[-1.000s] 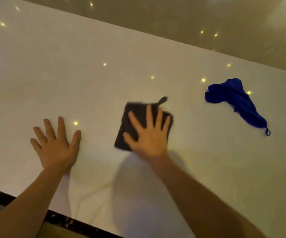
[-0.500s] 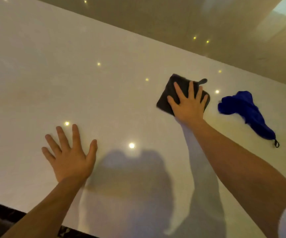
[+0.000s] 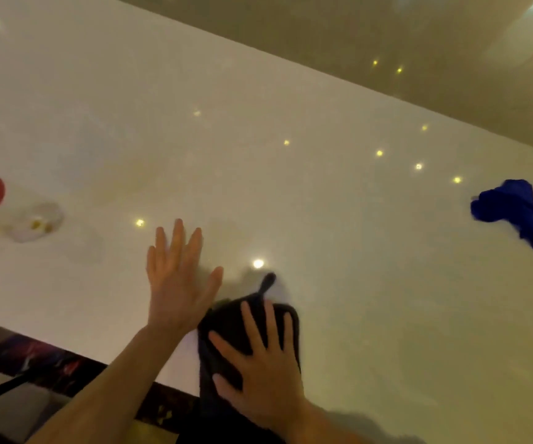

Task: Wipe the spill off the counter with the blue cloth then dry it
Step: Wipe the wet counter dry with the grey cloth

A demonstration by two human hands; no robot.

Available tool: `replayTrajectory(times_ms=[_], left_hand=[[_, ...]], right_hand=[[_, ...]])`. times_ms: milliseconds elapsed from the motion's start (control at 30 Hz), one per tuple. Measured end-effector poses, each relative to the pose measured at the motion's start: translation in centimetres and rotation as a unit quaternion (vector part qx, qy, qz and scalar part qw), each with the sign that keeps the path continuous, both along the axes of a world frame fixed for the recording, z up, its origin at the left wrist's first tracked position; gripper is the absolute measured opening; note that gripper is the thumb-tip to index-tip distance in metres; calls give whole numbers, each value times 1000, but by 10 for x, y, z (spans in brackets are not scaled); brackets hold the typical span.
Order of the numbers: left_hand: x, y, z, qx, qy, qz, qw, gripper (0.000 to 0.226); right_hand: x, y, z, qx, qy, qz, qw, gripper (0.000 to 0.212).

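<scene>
The blue cloth [image 3: 519,216], a crumpled bright-blue rag, lies bunched on the far right of the glossy white stone surface [image 3: 290,193], well apart from both hands, with its tail trailing toward the near right edge of the view. The right hand [image 3: 260,366] lies flat with its fingers spread on a dark grey, roughly square cloth [image 3: 226,328] at the near edge of the surface; a small hanging loop sticks out of that cloth's far corner, and its near part seems to droop over the edge. The left hand [image 3: 178,280] rests palm-down on the bare surface just to the left, fingers spread, thumb close to the dark cloth's far-left corner, though whether they touch is unclear. At the far left of the view a blurred clear bottle [image 3: 18,219] with a red label lies on its side, mouth pointing right. Small bright reflections of ceiling lights dot the surface.
</scene>
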State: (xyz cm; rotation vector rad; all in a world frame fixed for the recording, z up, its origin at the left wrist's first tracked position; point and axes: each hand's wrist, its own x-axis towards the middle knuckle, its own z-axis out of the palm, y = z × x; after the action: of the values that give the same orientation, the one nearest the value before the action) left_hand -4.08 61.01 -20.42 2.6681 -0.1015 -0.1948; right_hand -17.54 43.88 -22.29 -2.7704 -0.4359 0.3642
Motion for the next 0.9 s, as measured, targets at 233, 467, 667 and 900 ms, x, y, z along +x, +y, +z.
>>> replayTrajectory(times_ms=[233,467,667,900], left_hand=[[25,87,-17,179,64,47,981,95],[28,91,-23,162,28,44,985,87],[27,101,-4,-50,10,115,992,71],[18,149,-2,34,20,88,995,81]], right_hand=[[290,-99,1,-70,-33,-298,951,69],[316,-7,-2,-85,-57,-240,965,69],[64,136,-6,19,-47,67,996,71],[199,106,-8,-10,-98,48,994,66]])
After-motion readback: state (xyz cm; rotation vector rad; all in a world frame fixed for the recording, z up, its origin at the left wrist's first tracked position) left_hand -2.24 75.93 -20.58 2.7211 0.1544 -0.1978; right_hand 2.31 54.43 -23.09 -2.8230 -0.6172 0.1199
